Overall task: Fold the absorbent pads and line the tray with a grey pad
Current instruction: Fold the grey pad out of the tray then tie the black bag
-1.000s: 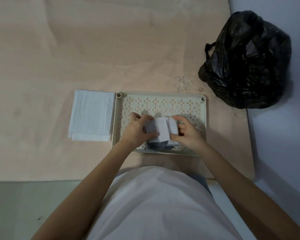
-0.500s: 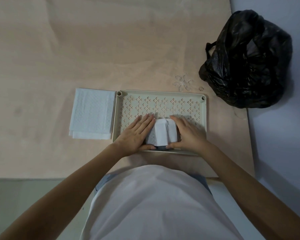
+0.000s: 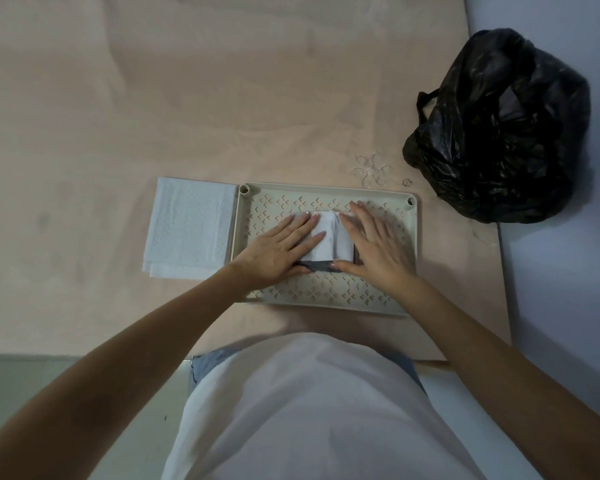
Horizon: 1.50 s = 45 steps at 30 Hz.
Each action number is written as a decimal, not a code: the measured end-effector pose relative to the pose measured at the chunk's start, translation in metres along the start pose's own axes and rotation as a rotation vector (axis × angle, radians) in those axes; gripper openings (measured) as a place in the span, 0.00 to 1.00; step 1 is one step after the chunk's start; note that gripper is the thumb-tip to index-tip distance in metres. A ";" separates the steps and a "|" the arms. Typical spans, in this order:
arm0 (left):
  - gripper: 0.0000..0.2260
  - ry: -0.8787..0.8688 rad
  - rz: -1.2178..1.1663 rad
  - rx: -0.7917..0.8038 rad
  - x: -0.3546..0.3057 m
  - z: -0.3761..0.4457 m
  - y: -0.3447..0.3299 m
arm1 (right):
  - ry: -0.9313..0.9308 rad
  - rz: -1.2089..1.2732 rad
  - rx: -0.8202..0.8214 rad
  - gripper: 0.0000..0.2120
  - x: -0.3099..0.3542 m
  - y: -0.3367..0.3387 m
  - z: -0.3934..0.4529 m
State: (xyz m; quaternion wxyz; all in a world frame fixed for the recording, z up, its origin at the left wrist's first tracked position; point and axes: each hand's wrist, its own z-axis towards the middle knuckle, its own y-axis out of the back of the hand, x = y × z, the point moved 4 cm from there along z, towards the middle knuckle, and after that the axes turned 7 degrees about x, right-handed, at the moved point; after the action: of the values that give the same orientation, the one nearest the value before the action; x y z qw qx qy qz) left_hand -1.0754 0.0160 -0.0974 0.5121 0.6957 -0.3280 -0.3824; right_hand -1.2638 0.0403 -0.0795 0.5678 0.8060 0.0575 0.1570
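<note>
In the tray (image 3: 326,299), folded pad (image 3: 331,241) long axis pointing away, both hands (image 3: 378,249) flat, pressing its sides.

Pink table (image 3: 222,98) lies open beyond the tray (image 3: 326,188) — black bag (image 3: 499,129) blocks the far right.

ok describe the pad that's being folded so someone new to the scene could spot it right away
On the beige table find the perforated cream tray in front of the person. In its middle lies a small folded pad, pressed flat between the left hand and the right hand. It is white on top with a grey underside, unlike the larger all-white pads left of the tray.
</note>
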 end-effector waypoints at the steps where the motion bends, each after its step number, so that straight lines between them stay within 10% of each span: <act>1: 0.27 -0.003 0.002 -0.013 -0.002 0.000 -0.002 | 0.036 -0.022 0.008 0.40 0.002 -0.002 -0.002; 24: 0.19 -0.004 -0.068 -0.043 -0.016 -0.006 0.009 | 0.052 -0.237 0.182 0.31 0.015 -0.034 -0.023; 28: 0.21 0.280 -0.288 -0.275 -0.005 0.010 0.036 | 0.055 -0.189 0.192 0.31 0.016 -0.034 -0.022; 32: 0.27 0.452 -0.146 -0.020 -0.009 0.029 0.006 | 0.086 -0.166 0.204 0.31 0.016 -0.032 -0.023; 39: 0.29 0.460 -0.091 -0.056 -0.007 0.030 -0.011 | 0.032 0.413 -0.127 0.24 0.017 0.008 -0.009; 45: 0.27 0.422 -0.087 -0.153 -0.011 0.028 -0.001 | -0.062 0.050 -0.002 0.27 0.038 -0.007 0.034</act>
State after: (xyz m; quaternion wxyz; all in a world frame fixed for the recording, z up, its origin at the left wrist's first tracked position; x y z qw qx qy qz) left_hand -1.1053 0.0130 -0.1008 0.6036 0.7330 -0.1532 -0.2738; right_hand -1.2162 0.0227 -0.0888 0.5660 0.8111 0.0196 0.1463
